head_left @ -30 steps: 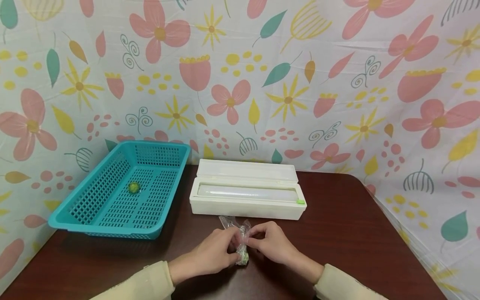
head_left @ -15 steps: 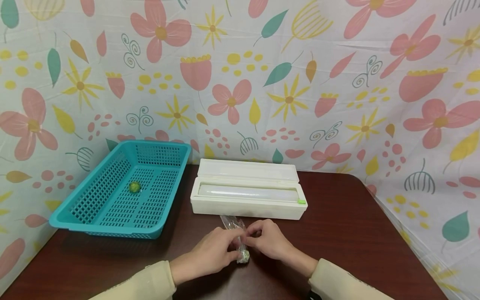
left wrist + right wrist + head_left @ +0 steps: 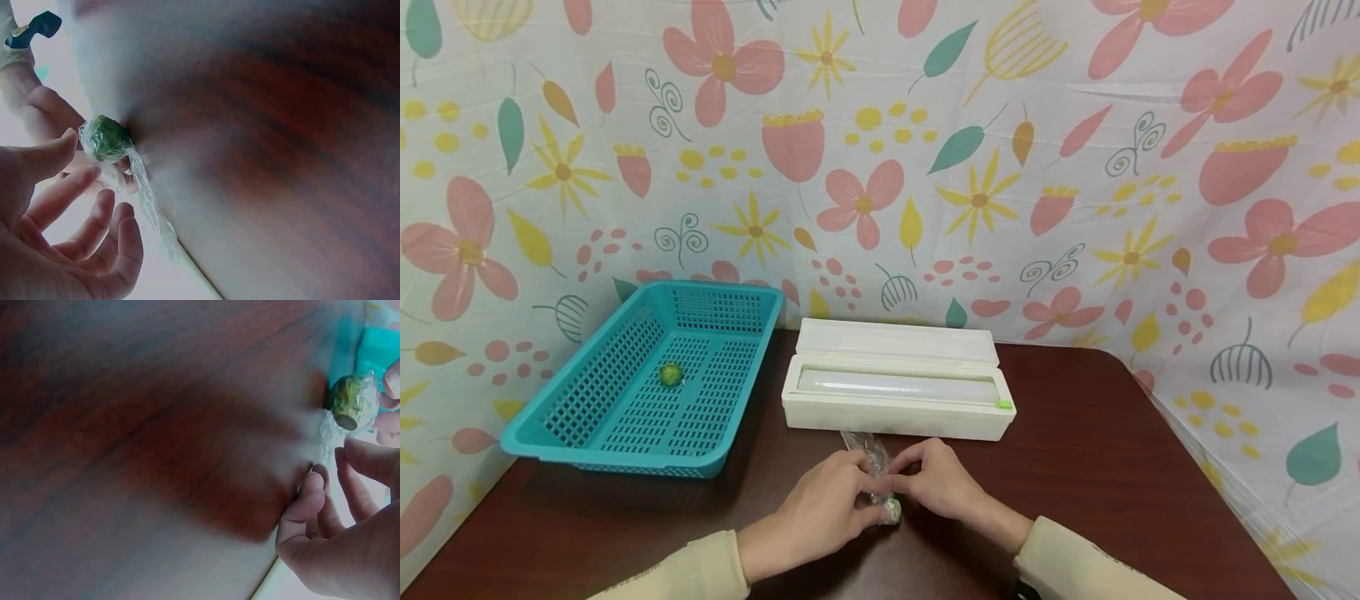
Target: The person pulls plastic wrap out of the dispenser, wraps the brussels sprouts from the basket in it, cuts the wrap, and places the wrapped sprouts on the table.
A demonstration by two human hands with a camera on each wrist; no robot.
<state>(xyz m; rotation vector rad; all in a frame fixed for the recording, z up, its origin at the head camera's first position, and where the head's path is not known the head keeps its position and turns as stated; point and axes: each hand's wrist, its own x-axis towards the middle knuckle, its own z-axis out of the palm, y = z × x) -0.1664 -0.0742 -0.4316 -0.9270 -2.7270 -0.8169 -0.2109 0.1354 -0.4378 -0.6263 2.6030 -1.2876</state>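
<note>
A small green Brussels sprout (image 3: pixel 349 403) is wrapped in clear cling film (image 3: pixel 153 206). Its brownish cut end shows in the right wrist view. The gathered film tail trails toward the white box in the head view. My left hand (image 3: pixel 820 507) holds the wrapped sprout between thumb and fingers, covering most of it in the head view. My right hand (image 3: pixel 942 483) pinches the gathered film beside the sprout with thumb and forefinger; the exact contact is partly hidden. Both hands meet low over the table.
A white cling film dispenser (image 3: pixel 898 417) with its lid raised stands just behind the hands, its roll (image 3: pixel 895 386) showing. At left, a turquoise basket (image 3: pixel 617 457) contains one green sprout (image 3: pixel 671 374). A patterned curtain (image 3: pixel 880 167) hangs behind the dark table (image 3: pixel 1097 450).
The film tail, spread and crumpled between the hands earlier, now lies narrower and slants toward the box. My left hand has shifted slightly right with the sprout; my fingers have changed position on the film.
</note>
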